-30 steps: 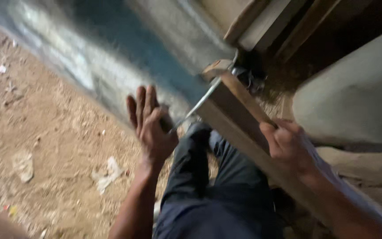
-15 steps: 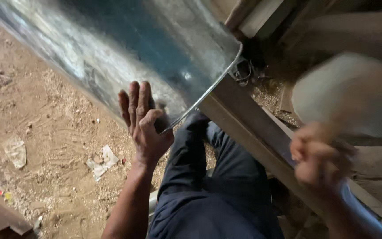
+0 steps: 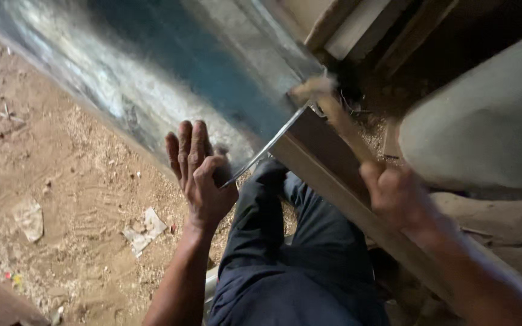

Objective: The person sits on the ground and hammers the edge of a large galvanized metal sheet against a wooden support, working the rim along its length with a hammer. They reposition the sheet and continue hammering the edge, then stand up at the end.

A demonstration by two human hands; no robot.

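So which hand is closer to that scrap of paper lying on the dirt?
Left. The left hand presses on the metal sheet just above the paper scrap. The right hand grips a wooden hammer handle far off on the other side of the person's legs.

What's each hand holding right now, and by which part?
Right hand grips a wooden mallet low on its handle. Left hand presses flat on the metal sheet near its edge.

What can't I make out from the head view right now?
- Mallet head: motion-blurred, so contact with the metal sheet is unclear.
- Right hand: blurred; its grip on the handle is not sharp.
- Left hand: palm hidden against the sheet.
- Sheet: cut off by the top and left frame edges.
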